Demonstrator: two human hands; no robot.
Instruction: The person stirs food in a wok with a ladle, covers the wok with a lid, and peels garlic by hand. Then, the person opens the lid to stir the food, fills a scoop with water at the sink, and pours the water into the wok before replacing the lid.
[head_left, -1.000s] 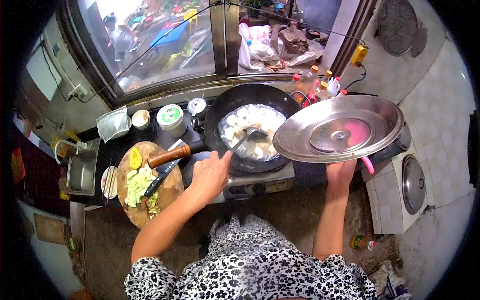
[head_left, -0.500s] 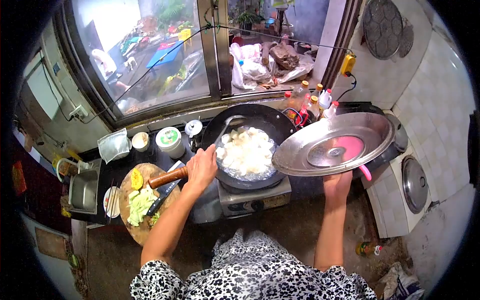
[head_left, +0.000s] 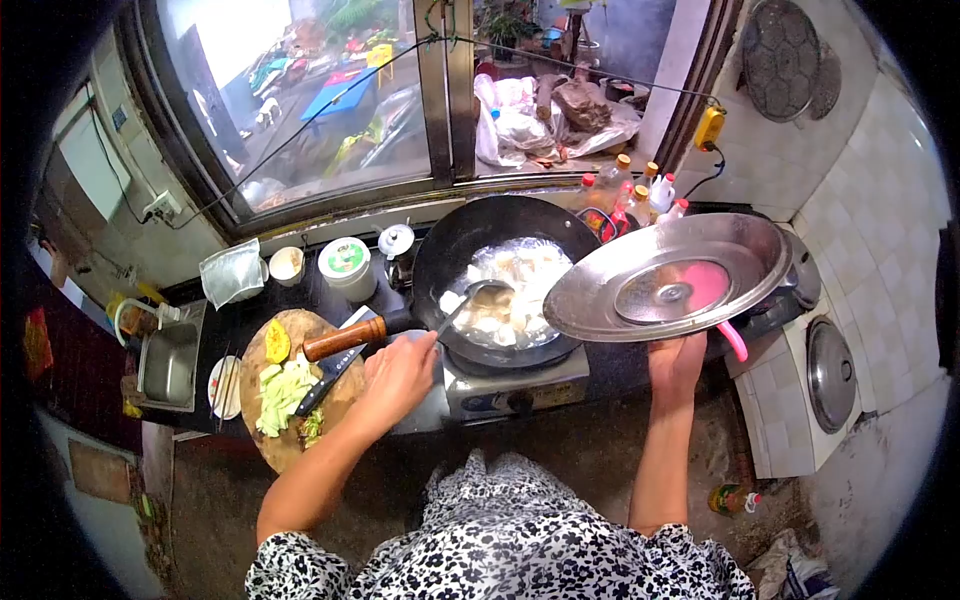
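My left hand (head_left: 400, 380) is closed around the ladle (head_left: 490, 290), whose dark shaft runs into the black wok (head_left: 450, 235). The ladle's head rests among pale white chunks (head_left: 525, 270) in bubbling liquid. Beside that hand, the wok's brown wooden handle (head_left: 340, 341) sticks out over the round cutting board (head_left: 345, 390). My right hand (head_left: 677, 362) holds up a large metal lid (head_left: 580, 300), tilted at the wok's right side; the fingers are mostly hidden beneath it. A pink strip (head_left: 735, 345) juts out below the lid's rim.
The board carries a knife (head_left: 315, 397), chopped green vegetable (head_left: 280, 400) and a yellow piece (head_left: 277, 342). A gas stove (head_left: 515, 390) stands under the wok. Bottles (head_left: 640, 195) crowd behind the lid. A white tub (head_left: 346, 270) and a sink (head_left: 170, 365) are leftward.
The ladle has swept from the wok's far left side down into the food, and my left hand has moved slightly down. Chunks have shifted, showing more liquid. The lid stays raised.
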